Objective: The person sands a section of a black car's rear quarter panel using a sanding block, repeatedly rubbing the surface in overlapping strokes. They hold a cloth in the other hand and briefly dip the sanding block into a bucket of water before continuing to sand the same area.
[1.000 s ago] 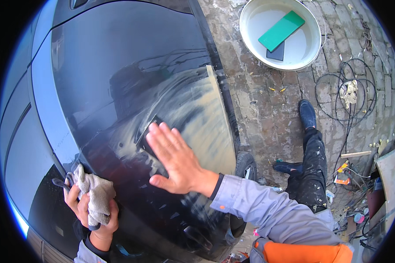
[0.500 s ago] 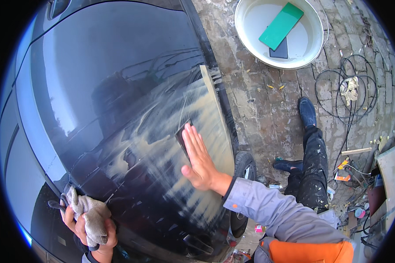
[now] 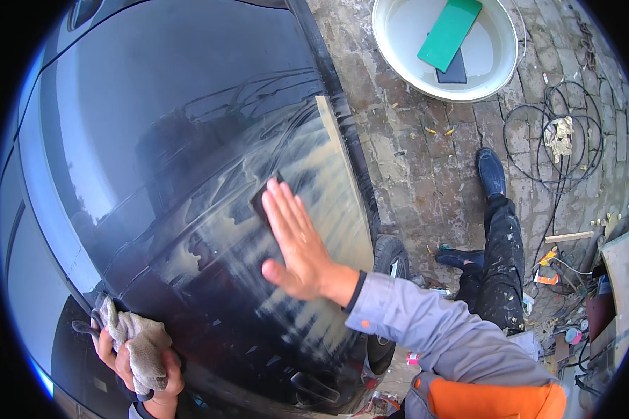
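A dark car panel (image 3: pixel 189 84) fills the left and middle, wet and streaked with pale tan residue (image 3: pixel 314 174). My right hand (image 3: pixel 295 244) lies flat against it with fingers stretched out. Under the fingertips is a thin dark sheet, apparently sandpaper (image 3: pixel 257 207), mostly hidden by the hand. At the lower left, my left hand (image 3: pixel 166 387) is closed around a bunched grey-beige cloth (image 3: pixel 136 335) beside the panel's edge.
On the brick ground, a white bucket (image 3: pixel 412 77) holds milky water, a green flat block (image 3: pixel 451 35) and a dark piece (image 3: pixel 454 72). A coiled black cable (image 3: pixel 597 146) lies at the right. Below are a car wheel (image 3: pixel 390 258), my shoes (image 3: pixel 491 171) and a cluttered pile (image 3: pixel 573 335).
My right hand has slid left and slightly up the panel with the dark sheet. The left hand still holds the cloth, and the whole view has shifted a little.
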The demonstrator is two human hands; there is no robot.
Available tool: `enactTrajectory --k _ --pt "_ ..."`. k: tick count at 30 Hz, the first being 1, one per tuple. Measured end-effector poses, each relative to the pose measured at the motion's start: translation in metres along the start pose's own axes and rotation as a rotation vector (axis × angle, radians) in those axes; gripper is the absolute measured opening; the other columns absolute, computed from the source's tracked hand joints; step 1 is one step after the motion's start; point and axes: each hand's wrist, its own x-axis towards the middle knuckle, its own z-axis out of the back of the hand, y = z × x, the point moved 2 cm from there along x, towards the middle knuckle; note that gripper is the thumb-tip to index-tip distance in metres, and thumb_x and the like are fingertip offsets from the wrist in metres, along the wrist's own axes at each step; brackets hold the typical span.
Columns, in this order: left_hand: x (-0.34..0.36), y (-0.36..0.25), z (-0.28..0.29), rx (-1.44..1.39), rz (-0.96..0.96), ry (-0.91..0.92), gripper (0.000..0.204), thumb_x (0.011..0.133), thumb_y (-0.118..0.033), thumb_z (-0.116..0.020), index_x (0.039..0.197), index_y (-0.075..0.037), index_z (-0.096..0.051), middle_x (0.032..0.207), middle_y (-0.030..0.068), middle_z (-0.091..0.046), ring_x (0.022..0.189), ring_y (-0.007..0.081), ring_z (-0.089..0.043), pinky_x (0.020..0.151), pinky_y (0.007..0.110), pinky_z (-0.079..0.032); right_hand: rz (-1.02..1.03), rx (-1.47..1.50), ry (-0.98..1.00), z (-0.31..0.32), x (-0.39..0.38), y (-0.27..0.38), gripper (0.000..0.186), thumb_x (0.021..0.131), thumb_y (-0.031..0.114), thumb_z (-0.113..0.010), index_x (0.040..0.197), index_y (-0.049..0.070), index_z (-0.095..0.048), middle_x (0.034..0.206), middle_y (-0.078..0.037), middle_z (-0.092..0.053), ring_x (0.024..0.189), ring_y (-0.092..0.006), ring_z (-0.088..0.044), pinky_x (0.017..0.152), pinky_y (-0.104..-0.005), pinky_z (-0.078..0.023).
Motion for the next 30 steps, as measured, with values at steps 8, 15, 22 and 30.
enactTrajectory --k 8,15,22,30 --pt "0.000 -0.001 -0.001 0.001 0.008 -0.007 0.062 0.083 -0.031 -0.077 0.139 -0.011 -0.060 0.158 0.0262 -0.043 0.151 0.0492 -0.041 0.125 0.060 -0.029 -0.436 0.002 -0.231 0.034 0.080 -0.146 0.091 0.114 0.065 -0.026 0.172 -0.004 -0.014 0.180 -0.024 -0.012 0.169 -0.0373 -0.005 0.136 -0.0471 -0.004" --pt "0.002 -0.003 0.000 -0.002 -0.007 -0.006 0.063 0.081 -0.028 -0.079 0.137 -0.013 -0.058 0.154 0.0276 -0.045 0.148 0.0532 -0.042 0.123 0.064 -0.031 -0.122 0.006 -0.063 0.003 0.024 -0.002 0.100 0.109 0.071 -0.032 0.172 -0.005 -0.014 0.180 -0.025 -0.011 0.168 -0.0425 -0.006 0.135 -0.0519 -0.005" --pt "0.004 -0.006 -0.001 0.000 0.022 -0.023 0.059 0.082 -0.028 -0.078 0.135 -0.013 -0.059 0.154 0.0272 -0.045 0.149 0.0529 -0.042 0.123 0.063 -0.031 -0.293 0.013 -0.156 0.031 0.058 -0.138 0.096 0.111 0.069 -0.029 0.172 -0.004 -0.012 0.181 -0.025 -0.010 0.168 -0.0400 -0.005 0.135 -0.0493 -0.004" --pt "0.005 -0.005 -0.004 -0.028 -0.013 -0.040 0.059 0.084 -0.029 -0.076 0.138 -0.008 -0.062 0.157 0.0264 -0.046 0.150 0.0492 -0.042 0.125 0.060 -0.029 -0.192 0.010 -0.069 -0.004 -0.002 0.007 0.105 0.108 0.072 -0.036 0.172 -0.006 -0.008 0.179 -0.030 -0.006 0.167 -0.0463 -0.003 0.134 -0.0564 -0.004"
